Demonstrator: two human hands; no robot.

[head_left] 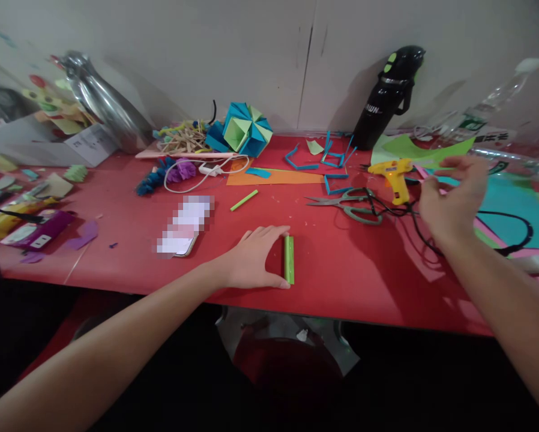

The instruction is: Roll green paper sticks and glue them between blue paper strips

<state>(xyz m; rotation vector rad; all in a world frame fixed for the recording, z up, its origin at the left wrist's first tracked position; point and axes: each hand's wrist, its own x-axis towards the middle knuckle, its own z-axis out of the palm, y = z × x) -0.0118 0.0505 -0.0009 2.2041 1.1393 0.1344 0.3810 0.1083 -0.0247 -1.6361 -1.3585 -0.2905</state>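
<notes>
My left hand (249, 259) rests on the red table, its thumb and fingertips spanning the two ends of a folded green paper strip (289, 260) near the front edge. The strip lies flat on the tabletop. On the other side, my right hand (456, 195) is raised with fingers apart and nothing visible in it. Just left of that hand is a yellow glue gun (394, 174) with a small orange light and a black cord. Scissors (348, 203) with grey-green handles lie partly open beside the gun. Another thin green paper strip (244, 200) lies farther back.
A phone (186, 227) lies left of my left hand. Behind are an orange paper sheet (283, 177), bent blue paper strips (337, 183) and a blue-green paper ball (248, 130). A black bottle (384, 102) and a steel jug (105, 105) stand by the wall. Blue paper (517, 207) lies right.
</notes>
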